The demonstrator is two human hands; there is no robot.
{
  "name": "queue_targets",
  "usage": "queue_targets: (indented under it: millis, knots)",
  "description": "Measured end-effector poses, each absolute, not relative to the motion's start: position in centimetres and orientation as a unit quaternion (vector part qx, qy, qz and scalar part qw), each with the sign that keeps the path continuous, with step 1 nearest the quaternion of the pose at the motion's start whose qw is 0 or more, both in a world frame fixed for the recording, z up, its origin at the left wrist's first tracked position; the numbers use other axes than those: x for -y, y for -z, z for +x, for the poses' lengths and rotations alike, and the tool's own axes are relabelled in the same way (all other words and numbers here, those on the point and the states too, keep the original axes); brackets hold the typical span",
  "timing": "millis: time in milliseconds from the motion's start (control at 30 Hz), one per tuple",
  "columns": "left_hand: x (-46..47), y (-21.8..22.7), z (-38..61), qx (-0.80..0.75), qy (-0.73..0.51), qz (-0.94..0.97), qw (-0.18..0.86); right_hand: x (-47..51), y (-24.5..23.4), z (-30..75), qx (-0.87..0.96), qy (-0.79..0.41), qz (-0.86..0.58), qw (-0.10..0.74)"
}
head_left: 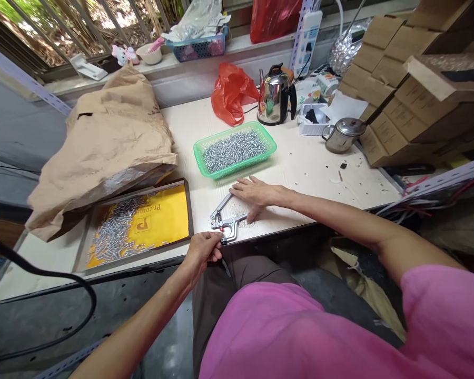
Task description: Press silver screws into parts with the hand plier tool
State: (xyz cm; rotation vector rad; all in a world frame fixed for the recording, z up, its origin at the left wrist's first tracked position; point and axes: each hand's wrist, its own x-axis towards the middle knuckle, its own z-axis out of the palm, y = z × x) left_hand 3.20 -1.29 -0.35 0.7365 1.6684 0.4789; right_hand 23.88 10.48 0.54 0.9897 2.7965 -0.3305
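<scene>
At the table's front edge stands a small grey metal hand press (226, 223) with a lever, a spring and a red part. Beside its lower end, my left hand (206, 246) is closed, thumb and forefinger pinched together; what they hold is too small to make out. My right hand (256, 195) lies over the end of the raised lever with its fingers stretched out, its palm side facing the table. Behind it, a green plastic basket (200, 164) holds many small shiny metal pins (239, 150). Similar metal parts (116, 231) lie heaped in a shallow yellow-bottomed tray (189, 210) at the left.
A large brown paper bag (106, 126) leans behind the tray. At the back are a red plastic bag (231, 95), a steel kettle (274, 100) and a white box (312, 128). A lidded metal pot (342, 138) stands near stacked cardboard boxes (406, 110) at the right.
</scene>
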Motion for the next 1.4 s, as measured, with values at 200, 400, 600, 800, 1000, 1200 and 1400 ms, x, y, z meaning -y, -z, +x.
queue_targets:
  millis: [200, 400, 600, 800, 1000, 1200, 1400]
  knots:
    - [1.4, 0.0, 3.3, -0.721, -0.202, 0.311, 0.585, -10.4, -0.9, 23.3, -0.932, 0.085, 0.342, 0.089]
    - [1.2, 0.1, 3.4, -0.725, -0.193, 0.316, 0.581, -9.7, -0.6, 23.6, -0.931, 0.077, 0.344, 0.092]
    - [1.7, 0.2, 2.7, -0.731, -0.172, 0.355, 0.557, -9.0, 0.1, 23.8, -0.928, 0.076, 0.36, 0.066]
    - [1.2, -0.6, 3.6, -0.674, -0.162, 0.69, 0.208, -8.1, 0.2, 23.8, -0.927, 0.065, 0.365, 0.051]
    - [-2.4, 0.1, 6.2, -0.544, -0.05, 0.831, 0.106, -7.6, -0.5, 23.8, -0.922, 0.075, 0.376, 0.056]
    - [-4.0, -0.3, 6.5, -0.507, 0.027, 0.858, 0.083, -7.0, -1.5, 23.9, -0.91, 0.101, 0.396, 0.066]
    - [-4.0, -0.2, 6.5, -0.504, 0.039, 0.86, 0.073, -6.3, -0.5, 23.2, -0.91, 0.081, 0.405, 0.04]
